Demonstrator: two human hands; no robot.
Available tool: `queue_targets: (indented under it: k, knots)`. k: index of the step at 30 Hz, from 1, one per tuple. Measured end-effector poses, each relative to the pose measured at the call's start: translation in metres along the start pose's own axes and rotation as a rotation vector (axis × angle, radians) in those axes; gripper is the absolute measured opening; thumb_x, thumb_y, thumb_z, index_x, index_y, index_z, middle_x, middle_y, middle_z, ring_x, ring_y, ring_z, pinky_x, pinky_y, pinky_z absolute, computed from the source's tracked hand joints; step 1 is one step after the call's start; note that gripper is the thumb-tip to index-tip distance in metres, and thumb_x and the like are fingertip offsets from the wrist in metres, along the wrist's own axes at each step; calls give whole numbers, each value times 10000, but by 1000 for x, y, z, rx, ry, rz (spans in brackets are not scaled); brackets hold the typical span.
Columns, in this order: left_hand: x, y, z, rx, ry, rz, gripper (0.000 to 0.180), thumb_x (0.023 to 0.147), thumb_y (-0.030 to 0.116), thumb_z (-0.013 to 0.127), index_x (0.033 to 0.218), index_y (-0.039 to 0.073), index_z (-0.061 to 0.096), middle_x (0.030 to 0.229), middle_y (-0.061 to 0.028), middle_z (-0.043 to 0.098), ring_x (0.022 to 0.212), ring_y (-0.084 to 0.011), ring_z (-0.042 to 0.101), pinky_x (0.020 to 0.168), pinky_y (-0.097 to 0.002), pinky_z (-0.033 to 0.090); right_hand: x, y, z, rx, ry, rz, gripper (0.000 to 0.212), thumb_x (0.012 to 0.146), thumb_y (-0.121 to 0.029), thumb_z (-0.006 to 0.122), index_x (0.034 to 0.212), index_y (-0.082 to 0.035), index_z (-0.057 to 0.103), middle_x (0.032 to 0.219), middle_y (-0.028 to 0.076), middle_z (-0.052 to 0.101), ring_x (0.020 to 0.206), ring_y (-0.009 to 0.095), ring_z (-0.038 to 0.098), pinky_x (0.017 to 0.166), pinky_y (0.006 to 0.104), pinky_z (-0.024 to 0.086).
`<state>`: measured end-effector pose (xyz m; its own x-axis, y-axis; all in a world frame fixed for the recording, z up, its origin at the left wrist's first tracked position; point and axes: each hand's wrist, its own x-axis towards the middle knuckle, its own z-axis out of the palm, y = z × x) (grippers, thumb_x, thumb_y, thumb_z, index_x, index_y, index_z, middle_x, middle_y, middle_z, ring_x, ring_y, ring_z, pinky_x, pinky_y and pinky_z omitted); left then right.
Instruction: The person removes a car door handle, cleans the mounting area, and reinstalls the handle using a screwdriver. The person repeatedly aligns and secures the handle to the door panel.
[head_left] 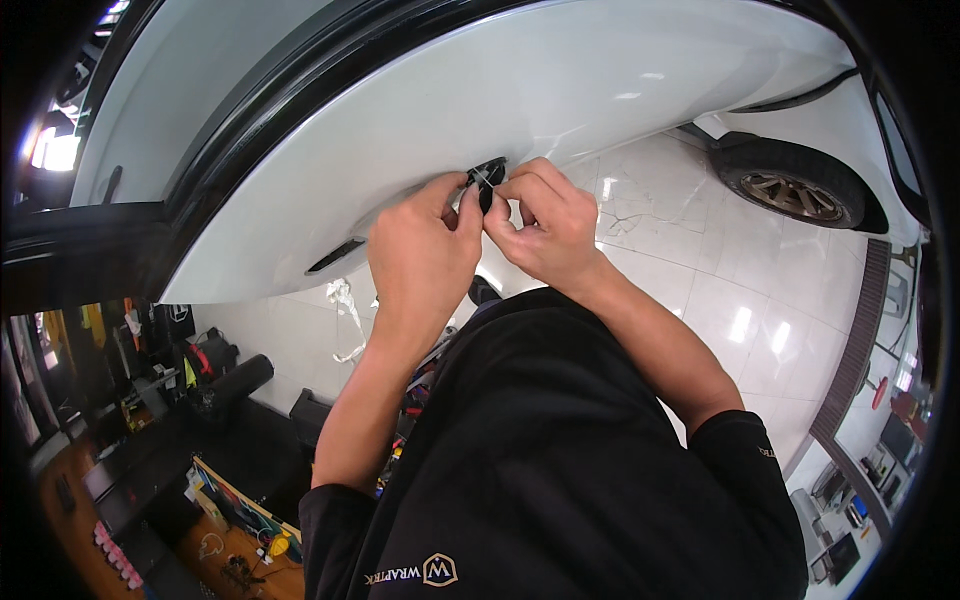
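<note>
Fitting (489, 171), small and black: sitting between my two hands' fingertips, against the white car panel (480, 100). Left hand (425, 245): narrowing finger and thumb at its left. Right hand (548, 222): pinching narrowly at its right; whether either is gripping it, I cannot tell. Step, I judge: I am working the fitting's edge. Next move: calling for light, steady fingertips.

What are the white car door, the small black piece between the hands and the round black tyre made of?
The white car door seems painted metal: glossy reflections. The small black piece may be plastic: dark with glints, too small to tell. The round black tyre looks like rubber: dull, dark.
</note>
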<state>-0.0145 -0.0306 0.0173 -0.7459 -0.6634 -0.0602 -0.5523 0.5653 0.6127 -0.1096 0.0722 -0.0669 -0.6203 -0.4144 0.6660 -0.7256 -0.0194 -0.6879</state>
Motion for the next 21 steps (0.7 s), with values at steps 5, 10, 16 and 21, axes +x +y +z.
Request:
queue_targets:
  k: [5,10,16,21]
  knots:
    - [4,-4,4,62,60,119,201,914,168,737,1046,25,785,634,-108,648,520,-198,573,561,-336,468,0,3,0,71,-41,2,176,698,69,741,790,-43,641,789,39,639,468,92,454,427,279,357]
    - [6,-15,7,12,98,236,166,936,144,724,1023,12,774,685,-132,675,564,-196,600,592,-328,481,3,4,-2,59,-61,41,169,705,66,742,792,-38,641,793,34,640,465,96,442,438,280,351]
    - [9,-11,0,-192,-47,25,196,941,171,733,1020,-4,773,726,-127,714,593,-186,638,609,-332,501,-5,1,7,59,-63,26,166,713,71,741,803,-36,653,796,33,640,469,88,435,441,274,341]
    - [14,8,-5,-48,-18,-22,260,907,230,749,956,-21,790,749,-159,744,624,-226,695,625,-339,526,-12,-8,13,43,21,112,171,705,28,759,786,-61,637,781,44,636,517,177,543,451,308,419]
